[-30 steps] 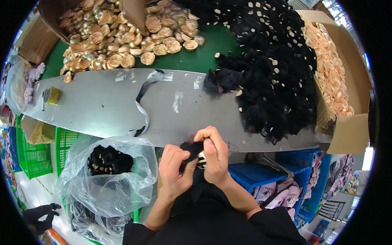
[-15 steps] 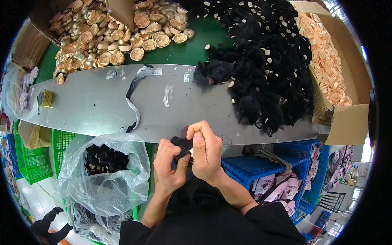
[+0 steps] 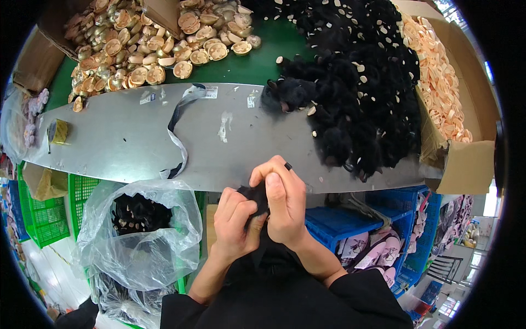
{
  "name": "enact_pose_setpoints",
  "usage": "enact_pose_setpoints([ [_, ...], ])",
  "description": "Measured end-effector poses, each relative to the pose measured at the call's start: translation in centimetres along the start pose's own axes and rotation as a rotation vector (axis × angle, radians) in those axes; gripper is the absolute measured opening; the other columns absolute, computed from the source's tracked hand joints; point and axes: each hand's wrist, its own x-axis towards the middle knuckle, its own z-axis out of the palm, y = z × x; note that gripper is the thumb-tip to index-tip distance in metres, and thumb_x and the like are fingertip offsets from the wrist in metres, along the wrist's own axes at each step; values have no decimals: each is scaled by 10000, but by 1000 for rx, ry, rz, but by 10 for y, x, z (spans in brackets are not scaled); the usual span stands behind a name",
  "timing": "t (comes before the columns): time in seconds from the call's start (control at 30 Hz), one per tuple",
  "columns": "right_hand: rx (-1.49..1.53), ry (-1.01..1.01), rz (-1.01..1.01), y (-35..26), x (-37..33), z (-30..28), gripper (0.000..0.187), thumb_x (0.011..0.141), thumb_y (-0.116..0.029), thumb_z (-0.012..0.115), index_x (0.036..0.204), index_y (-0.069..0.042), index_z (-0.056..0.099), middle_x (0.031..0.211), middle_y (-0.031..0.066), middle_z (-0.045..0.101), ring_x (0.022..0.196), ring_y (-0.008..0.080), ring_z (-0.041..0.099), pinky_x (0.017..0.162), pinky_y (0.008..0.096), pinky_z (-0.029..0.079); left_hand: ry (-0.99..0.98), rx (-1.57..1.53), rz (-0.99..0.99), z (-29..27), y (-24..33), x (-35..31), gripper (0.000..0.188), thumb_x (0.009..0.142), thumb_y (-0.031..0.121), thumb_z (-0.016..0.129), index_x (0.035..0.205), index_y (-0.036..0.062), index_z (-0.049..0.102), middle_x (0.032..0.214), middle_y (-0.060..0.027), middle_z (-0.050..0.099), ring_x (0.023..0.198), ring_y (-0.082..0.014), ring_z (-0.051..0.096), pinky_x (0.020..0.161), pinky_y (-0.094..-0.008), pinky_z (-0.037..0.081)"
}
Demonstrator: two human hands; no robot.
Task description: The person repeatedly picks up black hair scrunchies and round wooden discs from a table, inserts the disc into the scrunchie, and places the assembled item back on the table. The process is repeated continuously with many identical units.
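In front of my body, at the near edge of the metal tabletop (image 3: 211,151), both hands grip one small black plush piece (image 3: 256,196). My left hand (image 3: 234,222) is closed on its left side, thumb and curled fingers pressed together. The fingers of my right hand (image 3: 282,200) pinch its other side, thumb pointing up. Much of the piece is hidden behind my fingers. A small black bit (image 3: 287,165) shows at a finger of the right hand; what it is I cannot tell. Beyond lies a heap of similar black plush pieces (image 3: 350,118) dotted with pale oval bits.
Gold-and-beige plastic half shells (image 3: 139,75) pile up at the far left. At right, a cardboard box (image 3: 468,159) holds peach plastic parts (image 3: 438,82). A tape roll (image 3: 58,132) and a dark strip (image 3: 176,134) lie on the metal. Below are a clear bag (image 3: 159,255) and blue crates (image 3: 339,222).
My right hand has shifted slightly right, its thumb now more upright. The dark round part and pale bit that showed between my hands are now out of sight.
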Motion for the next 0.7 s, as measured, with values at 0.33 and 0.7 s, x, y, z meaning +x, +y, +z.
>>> enact_pose_setpoints([
  [0.33,-15,94,105,22,4,8,300,1078,-180,409,872,-18,555,676,58,495,547,151,421,536,307,367,-42,-45,-83,0,-6,-13,205,813,27,729,858,32,529,763,-115,469,673,-298,437,603,-385,361],
  [0.7,23,-120,38,23,-13,-16,471,796,-154,799,1198,-40,581,990,40,567,781,92,511,681,220,435,299,-437,-438,-5,12,-20,231,967,229,660,898,37,552,847,-18,471,772,-126,419,687,-272,345],
])
